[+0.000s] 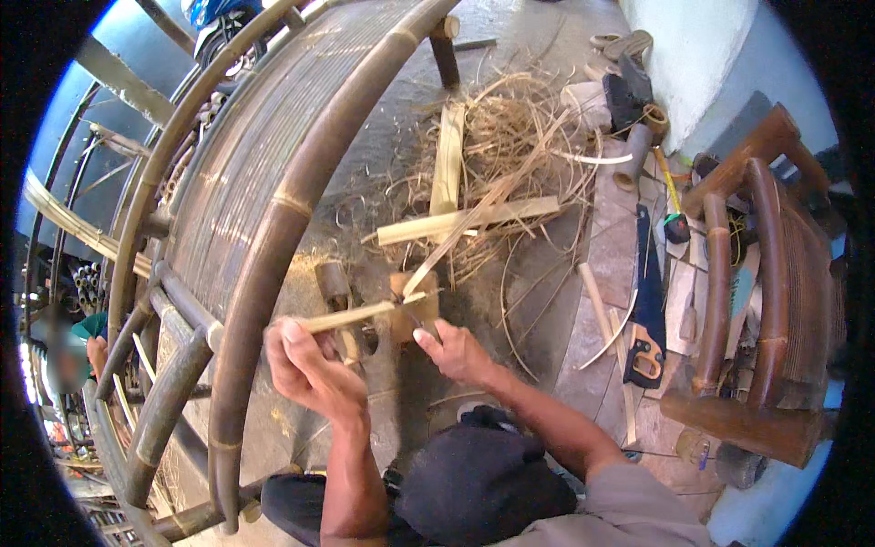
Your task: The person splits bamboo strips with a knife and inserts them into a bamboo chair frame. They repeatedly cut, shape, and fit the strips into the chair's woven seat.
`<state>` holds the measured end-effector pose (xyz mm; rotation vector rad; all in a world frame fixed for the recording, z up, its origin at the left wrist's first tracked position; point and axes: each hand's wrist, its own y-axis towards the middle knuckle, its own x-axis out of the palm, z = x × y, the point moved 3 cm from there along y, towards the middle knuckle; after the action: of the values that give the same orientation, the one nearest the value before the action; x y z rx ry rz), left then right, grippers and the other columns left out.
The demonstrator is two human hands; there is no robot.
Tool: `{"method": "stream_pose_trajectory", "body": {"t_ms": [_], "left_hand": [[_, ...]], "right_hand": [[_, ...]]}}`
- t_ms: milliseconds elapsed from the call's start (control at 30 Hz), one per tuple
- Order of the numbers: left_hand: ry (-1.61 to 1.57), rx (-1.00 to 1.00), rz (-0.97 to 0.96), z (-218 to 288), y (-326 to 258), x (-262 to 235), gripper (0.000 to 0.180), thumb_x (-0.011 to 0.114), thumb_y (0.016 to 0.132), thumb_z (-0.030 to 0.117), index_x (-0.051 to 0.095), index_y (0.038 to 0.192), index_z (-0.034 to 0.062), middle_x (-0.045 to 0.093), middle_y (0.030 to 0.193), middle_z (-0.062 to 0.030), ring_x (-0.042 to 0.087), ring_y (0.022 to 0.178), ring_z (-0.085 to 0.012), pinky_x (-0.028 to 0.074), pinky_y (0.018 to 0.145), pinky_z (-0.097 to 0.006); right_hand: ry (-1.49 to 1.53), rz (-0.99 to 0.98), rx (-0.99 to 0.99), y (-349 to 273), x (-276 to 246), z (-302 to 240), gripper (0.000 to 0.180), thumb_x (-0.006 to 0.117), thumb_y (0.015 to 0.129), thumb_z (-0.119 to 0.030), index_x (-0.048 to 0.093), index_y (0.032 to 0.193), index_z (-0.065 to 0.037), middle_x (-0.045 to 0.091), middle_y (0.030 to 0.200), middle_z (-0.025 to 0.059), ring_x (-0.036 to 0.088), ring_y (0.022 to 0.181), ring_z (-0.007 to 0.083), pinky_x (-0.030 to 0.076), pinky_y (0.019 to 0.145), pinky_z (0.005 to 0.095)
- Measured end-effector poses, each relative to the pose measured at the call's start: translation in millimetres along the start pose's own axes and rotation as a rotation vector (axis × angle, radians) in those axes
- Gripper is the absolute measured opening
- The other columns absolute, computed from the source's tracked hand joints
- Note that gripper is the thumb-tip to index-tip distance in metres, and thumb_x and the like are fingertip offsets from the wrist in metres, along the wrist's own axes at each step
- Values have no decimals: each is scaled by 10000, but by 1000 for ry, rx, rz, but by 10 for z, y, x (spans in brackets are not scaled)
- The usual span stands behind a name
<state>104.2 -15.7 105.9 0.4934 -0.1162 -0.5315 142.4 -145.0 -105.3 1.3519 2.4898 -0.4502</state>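
Observation:
My left hand (319, 365) is closed around one end of a pale bamboo strip (360, 316), which points right and slightly away from me. In my right hand (458, 351) is a knife, its handle mostly hidden by my fingers. The thin dark knife blade (416, 319) meets the strip near its far end. Beneath that end sits a brown wooden block (401, 330) on the floor. Long thin shavings (447, 246) run from the cutting spot toward a tangled pile.
A large curved bamboo frame (273, 228) rises along my left. Ahead lie split bamboo pieces (447, 164) and a heap of shavings (519, 137). To the right are a handsaw (649, 283), a tape measure (675, 228) and a brown bamboo chair (766, 273). Another person (91, 342) is at far left.

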Motion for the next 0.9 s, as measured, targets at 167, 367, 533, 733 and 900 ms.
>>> {"method": "stream_pose_trajectory", "body": {"t_ms": [167,367,533,733,900], "left_hand": [[-181,121,-19,-218,225,136,417,356,1056,378,451,773,86,430,710,-49,404,640,-130,410,781,-317],[-145,322,-109,-426,283,437,448,401,1099,334,316,711,125,352,670,-16,294,631,-113,230,581,-296],[15,397,120,-425,373,643,421,397,1104,341,492,849,20,415,833,-44,387,810,-167,315,747,-323],[25,350,163,-430,553,632,387,404,1097,311,502,894,-4,440,901,-76,417,895,-189,337,869,-340],[27,433,169,-462,603,639,392,436,1090,314,502,882,-12,440,885,-72,406,889,-178,323,867,-321]], "right_hand": [[105,58,-84,23,64,138,500,532,1026,-482,565,1147,2,665,806,290,663,831,515,509,686,555],[56,106,77,77,12,33,440,543,1032,-437,562,1138,-11,664,793,273,671,810,499,508,670,536],[150,148,-134,120,-89,-200,435,566,1005,-452,574,1111,-30,668,765,291,675,795,503,535,677,572],[60,50,112,340,-63,61,460,582,989,-477,580,1145,-44,675,814,303,679,830,504,545,709,560],[-5,24,206,454,52,471,501,543,995,-520,580,1118,-36,674,818,317,661,800,533,531,685,580]]}}
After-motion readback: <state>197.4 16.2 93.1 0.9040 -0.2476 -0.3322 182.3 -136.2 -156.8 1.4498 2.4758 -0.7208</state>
